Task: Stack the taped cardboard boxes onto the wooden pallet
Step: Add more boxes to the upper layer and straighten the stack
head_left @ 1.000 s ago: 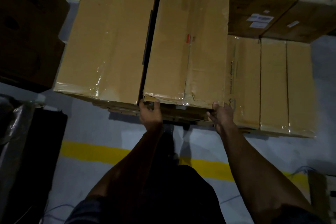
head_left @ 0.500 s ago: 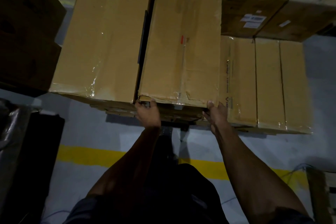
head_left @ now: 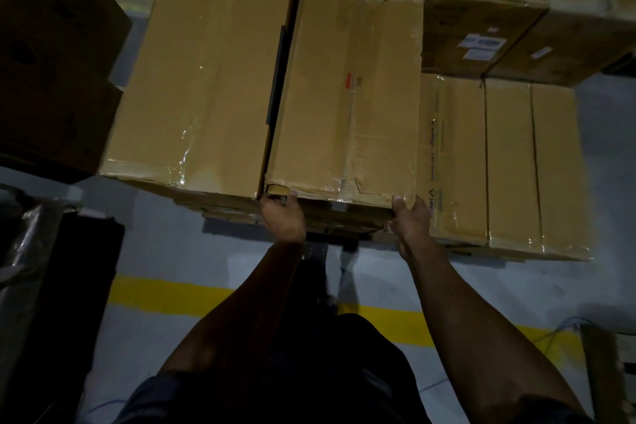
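Observation:
A long taped cardboard box [head_left: 347,93] lies on top of the stack, its near end facing me. My left hand [head_left: 282,215] holds that end at its lower left corner and my right hand [head_left: 411,217] grips its lower right corner, thumb on the top edge. A second taped box [head_left: 203,79] lies tight against it on the left. Lower taped boxes [head_left: 506,162] sit to the right. The wooden pallet [head_left: 234,215] shows only as a dark edge under the stack.
More boxes [head_left: 481,27], one with white labels, stand behind at the right. Dark cartons [head_left: 51,55] rise at the left, with a plastic-wrapped dark object [head_left: 31,268] below them. A yellow floor line [head_left: 165,296] crosses the grey floor near my legs.
Both hands keep their hold on the near end of the middle box. The box and stack look slightly closer and shifted in view; no clear movement of the box against its neighbours.

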The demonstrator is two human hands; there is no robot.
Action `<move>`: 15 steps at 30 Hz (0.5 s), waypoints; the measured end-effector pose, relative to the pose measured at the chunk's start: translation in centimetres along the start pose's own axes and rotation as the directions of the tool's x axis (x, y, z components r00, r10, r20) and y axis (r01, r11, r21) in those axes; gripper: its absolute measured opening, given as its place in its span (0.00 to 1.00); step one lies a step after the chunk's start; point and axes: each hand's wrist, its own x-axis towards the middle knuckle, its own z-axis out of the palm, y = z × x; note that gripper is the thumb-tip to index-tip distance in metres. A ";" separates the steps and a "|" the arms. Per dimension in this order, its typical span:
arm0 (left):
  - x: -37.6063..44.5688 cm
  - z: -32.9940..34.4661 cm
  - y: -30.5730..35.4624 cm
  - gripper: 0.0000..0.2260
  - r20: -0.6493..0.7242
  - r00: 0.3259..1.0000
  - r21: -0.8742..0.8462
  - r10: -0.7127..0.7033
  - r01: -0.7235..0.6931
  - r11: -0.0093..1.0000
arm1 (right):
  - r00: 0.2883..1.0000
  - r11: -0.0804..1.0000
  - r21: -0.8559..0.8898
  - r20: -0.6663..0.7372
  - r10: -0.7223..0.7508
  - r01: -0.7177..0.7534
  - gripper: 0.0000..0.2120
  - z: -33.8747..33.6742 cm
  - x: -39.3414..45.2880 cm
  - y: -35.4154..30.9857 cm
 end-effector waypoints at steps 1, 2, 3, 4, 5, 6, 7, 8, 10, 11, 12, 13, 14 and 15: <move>-0.1 -0.5 0.2 0.24 0.019 1.000 0.052 0.010 -0.011 0.999 | 0.998 0.991 -0.126 -0.020 -0.056 0.053 0.22 0.0 -0.2 -0.1; -0.3 -1.1 0.4 0.22 0.047 0.998 0.125 0.032 -0.037 0.991 | 0.992 0.955 -0.273 -0.026 -0.127 0.115 0.25 -0.1 -0.5 -0.4; -0.7 -1.8 0.5 0.20 0.082 0.994 0.218 0.067 -0.084 0.972 | 0.978 0.881 -0.437 -0.018 -0.206 0.178 0.27 -0.2 -0.8 -0.6; -1.1 -2.5 0.6 0.17 0.114 0.985 0.329 0.129 -0.160 0.931 | 0.957 0.767 -0.596 0.009 -0.289 0.237 0.28 -0.3 -1.5 -0.9; -1.5 -3.2 0.7 0.15 0.149 0.964 0.448 0.220 -0.264 0.854 | 0.928 0.636 -0.711 0.067 -0.366 0.302 0.29 -0.4 -2.2 -1.2; -1.8 -3.9 0.7 0.13 0.199 0.921 0.549 0.334 -0.387 0.741 | 0.895 0.515 -0.771 0.155 -0.419 0.374 0.28 -0.4 -2.7 -1.2; -2.1 -4.6 0.7 0.12 0.273 0.855 0.620 0.441 -0.507 0.598 | 0.868 0.422 -0.795 0.247 -0.430 0.435 0.28 -0.3 -3.2 -1.3; -2.0 -5.2 0.6 0.13 0.362 0.762 0.671 0.537 -0.613 0.417 | 0.856 0.369 -0.800 0.318 -0.408 0.473 0.28 -0.2 -3.6 -1.1; -0.7 -6.0 0.5 0.20 0.540 0.548 0.705 0.639 -0.709 0.012 | 0.853 0.323 -0.809 0.372 -0.365 0.491 0.31 -0.3 -3.7 -0.7; 0.0 -6.3 0.7 0.24 0.596 0.487 0.705 0.639 -0.698 -0.125 | 0.851 0.304 -0.816 0.376 -0.366 0.491 0.31 -0.4 -3.7 -0.6; 0.8 -6.5 1.2 0.27 0.640 0.478 0.705 0.601 -0.677 -0.211 | 0.841 0.278 -0.822 0.377 -0.389 0.497 0.30 -0.6 -3.7 -0.7; 1.7 -6.8 1.6 0.29 0.675 0.470 0.697 0.570 -0.660 -0.281 | 0.829 0.252 -0.827 0.379 -0.411 0.503 0.29 -0.8 -3.6 -0.8; 2.6 -6.8 2.0 0.29 0.712 0.465 0.675 0.527 -0.660 -0.330 | 0.818 0.234 -0.828 0.381 -0.431 0.509 0.27 -1.0 -3.5 -0.9; 3.4 -6.9 2.4 0.29 0.738 0.457 0.655 0.496 -0.664 -0.362 | 0.809 0.226 -0.826 0.384 -0.445 0.516 0.25 -1.2 -3.4 -1.0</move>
